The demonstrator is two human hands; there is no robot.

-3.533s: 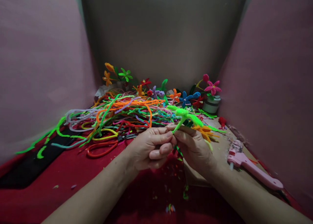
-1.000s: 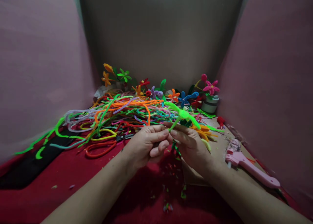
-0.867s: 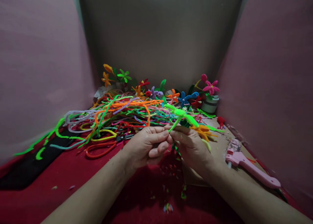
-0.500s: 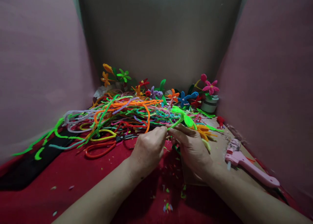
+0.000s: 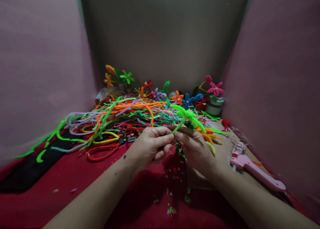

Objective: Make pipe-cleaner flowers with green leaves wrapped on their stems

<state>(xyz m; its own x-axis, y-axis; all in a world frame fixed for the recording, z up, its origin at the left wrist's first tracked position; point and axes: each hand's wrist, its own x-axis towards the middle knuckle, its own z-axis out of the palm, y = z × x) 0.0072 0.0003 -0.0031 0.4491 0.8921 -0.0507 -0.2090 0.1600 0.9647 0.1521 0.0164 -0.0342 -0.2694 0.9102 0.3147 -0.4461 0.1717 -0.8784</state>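
A bright green pipe-cleaner flower (image 5: 187, 114) with long petals stands tilted up above my fingers, its green stem leaning to the right. My left hand (image 5: 153, 143) pinches the lower end of that stem between thumb and forefinger, the other fingers curled below. My right hand (image 5: 196, 148) grips the same stem from the right, its thumb meeting the left fingertips. Dark green pipe cleaner (image 5: 179, 151) shows under and behind the right hand; whether it is held cannot be made out. Orange pipe-cleaner pieces (image 5: 210, 135) lie just beyond the right knuckles.
A heap of coloured pipe cleaners (image 5: 130, 112) spreads behind my hands, with red-and-yellow-handled scissors (image 5: 103, 153) at its front. Finished flowers stand along the back, some by a pale jar (image 5: 214, 106). A pink glue gun (image 5: 257, 172) rests on cardboard (image 5: 200, 179) at right. Scraps dot the red cloth (image 5: 140, 202).
The green flower has turned, so its petals now spread out above the stem. My left hand has rolled from a knuckles-up fist to a thumb-and-finger pinch.
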